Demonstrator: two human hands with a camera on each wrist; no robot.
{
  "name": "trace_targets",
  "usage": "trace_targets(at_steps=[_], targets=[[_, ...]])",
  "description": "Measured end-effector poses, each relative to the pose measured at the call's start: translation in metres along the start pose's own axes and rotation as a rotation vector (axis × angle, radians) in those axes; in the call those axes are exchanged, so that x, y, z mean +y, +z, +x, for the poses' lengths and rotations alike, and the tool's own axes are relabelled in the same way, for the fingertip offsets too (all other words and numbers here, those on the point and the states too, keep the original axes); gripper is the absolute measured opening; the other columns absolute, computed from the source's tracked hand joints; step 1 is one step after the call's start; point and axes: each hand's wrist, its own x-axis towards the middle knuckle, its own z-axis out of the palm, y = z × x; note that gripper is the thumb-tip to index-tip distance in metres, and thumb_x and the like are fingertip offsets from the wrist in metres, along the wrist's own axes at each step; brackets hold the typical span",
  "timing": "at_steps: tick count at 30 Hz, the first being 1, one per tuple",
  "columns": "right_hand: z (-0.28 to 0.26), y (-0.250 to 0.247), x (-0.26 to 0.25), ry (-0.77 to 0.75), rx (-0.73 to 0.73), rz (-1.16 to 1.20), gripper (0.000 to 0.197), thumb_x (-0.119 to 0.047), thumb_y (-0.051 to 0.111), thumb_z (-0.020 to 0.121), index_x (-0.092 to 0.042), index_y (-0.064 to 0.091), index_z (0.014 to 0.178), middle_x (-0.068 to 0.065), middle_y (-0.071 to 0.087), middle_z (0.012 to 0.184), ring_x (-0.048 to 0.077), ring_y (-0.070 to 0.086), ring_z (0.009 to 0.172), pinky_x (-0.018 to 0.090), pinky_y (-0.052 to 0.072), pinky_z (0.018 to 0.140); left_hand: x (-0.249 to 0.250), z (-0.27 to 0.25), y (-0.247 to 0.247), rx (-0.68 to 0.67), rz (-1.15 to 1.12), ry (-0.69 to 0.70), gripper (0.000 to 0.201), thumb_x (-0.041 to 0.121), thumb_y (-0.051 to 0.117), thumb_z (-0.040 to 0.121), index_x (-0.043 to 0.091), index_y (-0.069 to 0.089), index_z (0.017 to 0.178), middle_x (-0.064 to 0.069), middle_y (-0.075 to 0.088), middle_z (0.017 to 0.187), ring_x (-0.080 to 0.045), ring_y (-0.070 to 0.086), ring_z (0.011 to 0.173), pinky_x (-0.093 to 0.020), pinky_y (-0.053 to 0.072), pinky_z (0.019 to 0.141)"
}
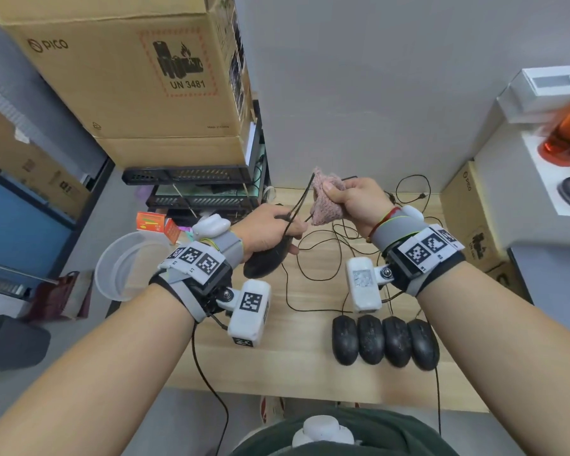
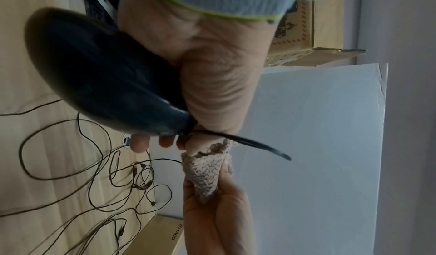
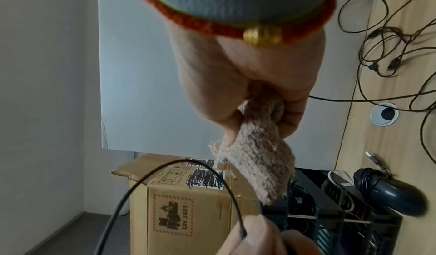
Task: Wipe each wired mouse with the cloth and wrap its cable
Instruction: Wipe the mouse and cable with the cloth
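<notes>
My left hand [image 1: 277, 232] grips a black wired mouse [image 1: 267, 258] above the wooden table [image 1: 293, 366]; its fingers curl under the mouse [image 2: 101, 76]. The mouse's cable [image 1: 301, 195] arcs up from my left thumb in a loop [image 3: 188, 163]. My right hand [image 1: 352, 199] clutches a bunched pinkish cloth [image 1: 326, 202] just right of that loop. A cable strand runs into the cloth [image 2: 207, 171] from below. Several more black mice [image 1: 385, 340] lie side by side near the table's front right.
Loose cables [image 1: 326, 258] tangle across the table's middle and back. Cardboard boxes [image 1: 129, 77] and a black rack [image 1: 195, 192] stand at left, with a clear plastic bowl [image 1: 129, 264]. Another mouse [image 3: 389, 193] with a wound cable lies by the rack. An orange bottle [image 1: 566, 136] stands right.
</notes>
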Motion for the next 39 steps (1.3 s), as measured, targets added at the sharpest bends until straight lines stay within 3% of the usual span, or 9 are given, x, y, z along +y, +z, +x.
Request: trace_targets(at_steps=[5,7,10,13,17,19,26,33,39], targets=[[0.008,-0.015,0.000,0.003,0.137,0.138,0.014,-0.006,0.060,0.095,0.007,0.066,0.093,0.017,0.066,0.090,0.030,0.065,0.087,0.045,0.056,0.087,-0.006,0.012,-0.010,0.138,0.031,0.011,0.016,0.006,0.064,0.097,0.009,0.060,0.082,-0.010,0.064,0.090,-0.027,0.071,0.071,-0.017,0.051,0.056],[0.010,-0.028,-0.005,-0.006,0.204,0.191,0.014,-0.007,0.057,0.098,0.002,0.065,0.091,0.010,0.065,0.088,0.022,0.067,0.090,0.034,0.058,0.085,-0.018,0.016,-0.021,0.192,0.051,-0.020,0.029,0.008,0.061,0.098,0.016,0.060,0.071,-0.005,0.067,0.087,-0.027,0.073,0.072,-0.024,0.057,0.069],[0.017,-0.055,-0.014,-0.021,0.301,0.280,0.012,-0.010,0.060,0.096,-0.006,0.062,0.085,0.008,0.065,0.089,0.025,0.064,0.103,0.051,0.045,0.105,-0.040,0.020,-0.038,0.287,0.064,-0.112,0.037,0.011,0.064,0.092,0.022,0.058,0.058,-0.001,0.068,0.083,-0.027,0.074,0.073,-0.037,0.057,0.089],[0.024,-0.083,-0.022,-0.060,0.368,0.293,0.002,-0.014,0.061,0.095,-0.014,0.061,0.093,0.005,0.066,0.095,0.023,0.065,0.092,0.049,0.051,0.100,-0.060,0.022,-0.054,0.382,0.099,-0.177,0.034,0.014,0.064,0.088,0.021,0.058,0.055,-0.009,0.071,0.089,-0.027,0.074,0.081,-0.050,0.060,0.091],[0.020,-0.100,-0.035,-0.169,0.480,0.367,0.011,-0.012,0.056,0.096,-0.017,0.058,0.087,0.003,0.063,0.090,0.016,0.065,0.080,0.037,0.057,0.089,-0.074,0.026,-0.068,0.437,0.132,-0.261,0.022,0.012,0.058,0.094,0.009,0.060,0.073,-0.018,0.074,0.103,-0.028,0.075,0.085,-0.046,0.060,0.090],[0.015,-0.090,-0.038,-0.215,0.427,0.403,0.007,-0.012,0.055,0.097,-0.014,0.058,0.091,0.005,0.063,0.091,0.018,0.066,0.081,0.034,0.057,0.082,-0.067,0.022,-0.068,0.462,0.123,-0.283,0.020,0.017,0.058,0.097,0.008,0.061,0.080,-0.015,0.073,0.097,-0.030,0.076,0.082,-0.034,0.056,0.083],[-0.004,-0.018,-0.017,-0.195,0.018,0.167,0.012,-0.006,0.059,0.095,0.003,0.066,0.090,0.016,0.069,0.084,0.027,0.070,0.074,0.051,0.055,0.087,-0.027,0.016,-0.033,0.305,-0.169,-0.035,0.023,0.022,0.071,0.095,0.014,0.066,0.073,0.000,0.073,0.073,-0.029,0.073,0.078,-0.039,0.054,0.089],[-0.013,0.022,-0.001,-0.117,-0.136,0.132,0.030,-0.010,0.061,0.095,0.015,0.063,0.110,0.030,0.067,0.109,0.034,0.067,0.094,0.048,0.055,0.091,-0.002,0.012,-0.012,0.160,-0.196,0.133,0.006,0.014,0.069,0.096,0.013,0.075,0.097,-0.014,0.076,0.103,-0.026,0.072,0.095,-0.039,0.055,0.094],[-0.015,0.024,0.003,-0.107,-0.133,0.195,0.032,-0.011,0.059,0.096,0.016,0.060,0.113,0.027,0.068,0.101,0.028,0.068,0.082,0.034,0.059,0.070,0.003,0.003,-0.007,0.099,-0.145,0.150,0.008,0.006,0.062,0.099,0.009,0.069,0.096,-0.020,0.071,0.104,-0.027,0.071,0.080,-0.032,0.060,0.078]])
